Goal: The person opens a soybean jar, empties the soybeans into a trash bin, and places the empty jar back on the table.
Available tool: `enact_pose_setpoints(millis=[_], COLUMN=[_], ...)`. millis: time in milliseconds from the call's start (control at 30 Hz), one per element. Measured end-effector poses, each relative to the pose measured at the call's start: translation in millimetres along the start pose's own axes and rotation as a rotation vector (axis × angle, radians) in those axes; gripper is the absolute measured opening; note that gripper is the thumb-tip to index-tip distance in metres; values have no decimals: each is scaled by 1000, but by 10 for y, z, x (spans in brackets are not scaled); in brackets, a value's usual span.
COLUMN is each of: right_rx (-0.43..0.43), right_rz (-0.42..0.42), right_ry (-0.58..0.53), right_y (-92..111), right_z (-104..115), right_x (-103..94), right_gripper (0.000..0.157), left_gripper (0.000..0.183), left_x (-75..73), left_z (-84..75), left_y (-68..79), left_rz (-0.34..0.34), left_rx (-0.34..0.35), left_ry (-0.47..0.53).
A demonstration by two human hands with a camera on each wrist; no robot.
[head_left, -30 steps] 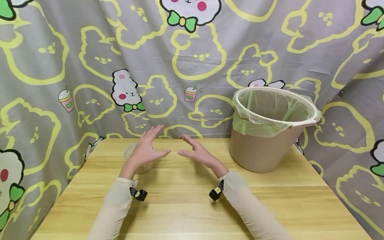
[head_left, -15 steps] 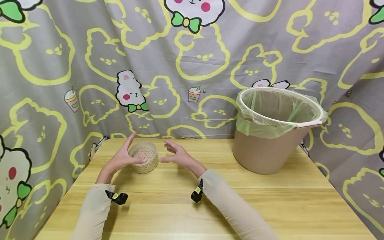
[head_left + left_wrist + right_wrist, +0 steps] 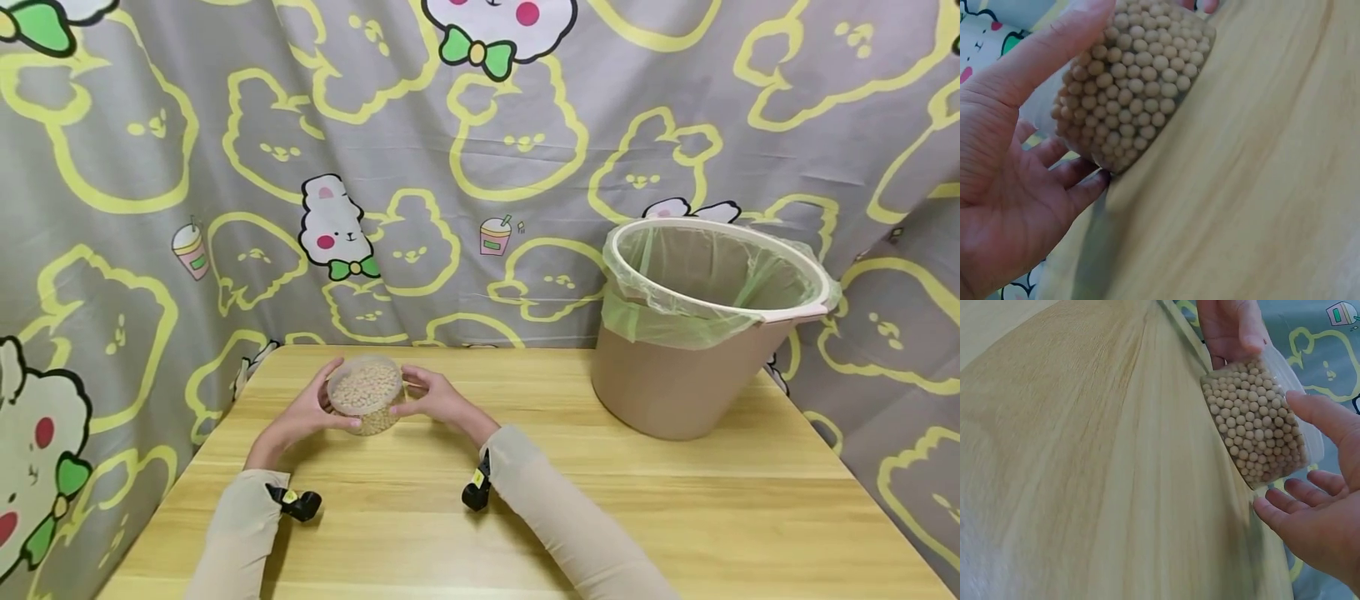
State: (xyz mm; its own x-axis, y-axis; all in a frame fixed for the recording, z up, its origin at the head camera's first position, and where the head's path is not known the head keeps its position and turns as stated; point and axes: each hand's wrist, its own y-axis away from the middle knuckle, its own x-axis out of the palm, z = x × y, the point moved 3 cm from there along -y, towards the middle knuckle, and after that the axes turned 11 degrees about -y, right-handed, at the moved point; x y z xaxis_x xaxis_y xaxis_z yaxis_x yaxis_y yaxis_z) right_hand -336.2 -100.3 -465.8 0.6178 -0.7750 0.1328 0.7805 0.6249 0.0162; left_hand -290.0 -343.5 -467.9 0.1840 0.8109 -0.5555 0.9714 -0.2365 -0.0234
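A clear round tub (image 3: 367, 392) full of small beige balls is near the back left of the table, tilted with its top toward me. My left hand (image 3: 305, 412) grips its left side, thumb in front and fingers behind. From the right, my right hand (image 3: 441, 400) holds the opposite side. In the left wrist view, the left fingertips (image 3: 1100, 181) reach the tub's lower edge. The right wrist view shows the right thumb (image 3: 1316, 412) against the translucent upper band, with the fingers curled near the base. Whether a lid covers the top is unclear.
A beige bin (image 3: 667, 383) with a pale green liner bag (image 3: 667, 325) stands at the table's back right. The wooden table (image 3: 480, 517) meets a grey patterned curtain (image 3: 420, 167) behind and at both sides. Black cameras are strapped to both wrists.
Both hands have moved left to the tub and closed in on its sides. The tub, upright half a second ago, is now tipped toward me. The bin has stayed in place.
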Motion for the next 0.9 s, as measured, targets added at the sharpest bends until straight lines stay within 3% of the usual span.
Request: enact_pose_setpoints(millis=[300,533,667,900], right_rx=[-20,-88,-154,-288], right_rz=[-49,-95,-108,-170], right_ry=[11,44,47,115], right_y=[35,124,190,372], right_z=[22,67,145,453], right_x=[-40,-188,-310,-555], right_gripper=[71,73,76,81], left_gripper=[112,105,101,104], left_x=[70,206,295,443], left_z=[-14,-135,-308,-783], left_y=[-122,-270,-351,-518], left_rz=[-74,-115,-147,-201], left_rx=[-39,7,33,117], left_ry=[-38,8,28,102])
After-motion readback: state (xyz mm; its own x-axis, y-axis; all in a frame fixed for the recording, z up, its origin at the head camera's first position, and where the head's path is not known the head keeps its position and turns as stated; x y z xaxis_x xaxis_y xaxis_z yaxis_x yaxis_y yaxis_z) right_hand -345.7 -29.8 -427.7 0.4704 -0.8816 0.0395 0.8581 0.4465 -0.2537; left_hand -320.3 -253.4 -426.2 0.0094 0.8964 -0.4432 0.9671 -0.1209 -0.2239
